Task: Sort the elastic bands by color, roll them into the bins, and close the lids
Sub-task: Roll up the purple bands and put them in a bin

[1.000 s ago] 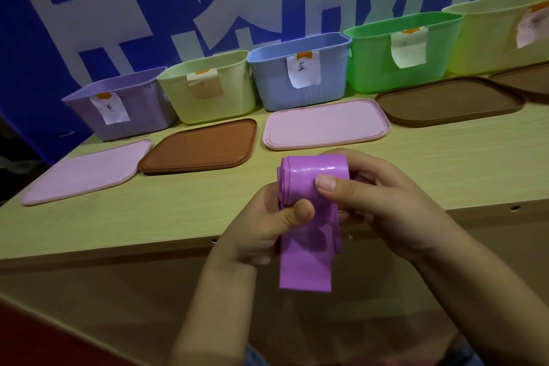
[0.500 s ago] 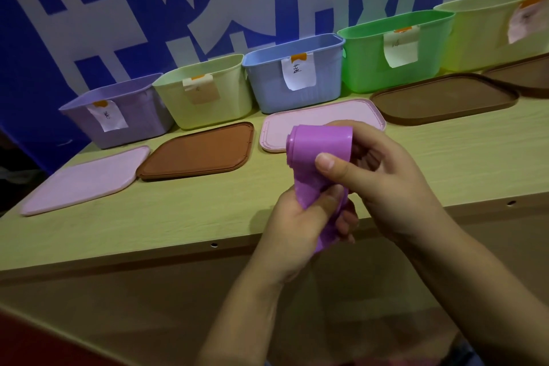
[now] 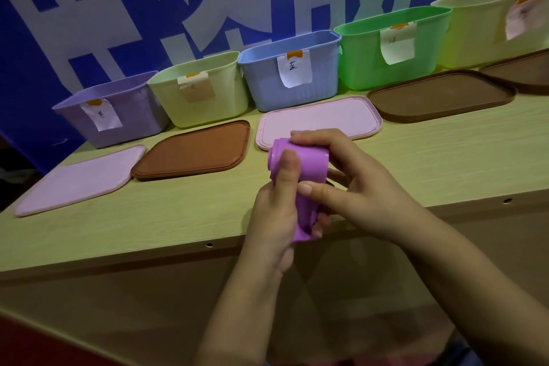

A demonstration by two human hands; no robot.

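The purple elastic band point(image 3: 300, 163), held over the table edge point(image 3: 178, 249), is now nearly all rolled, its loose tail shorter; left hand point(image 3: 276, 217) and right hand point(image 3: 353, 184) pinch it, apparently ready for the purple bin point(image 3: 139, 110)

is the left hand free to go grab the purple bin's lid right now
Probably not yet. The left hand grips the purple band, as does the right hand. The pink lid in front of the purple bin lies uncovered, with nothing blocking the way.

Both hands, left point(image 3: 277, 217) and right point(image 3: 350, 187), grip a partly rolled purple band point(image 3: 309, 162) above the table point(image 3: 148, 217) edge.
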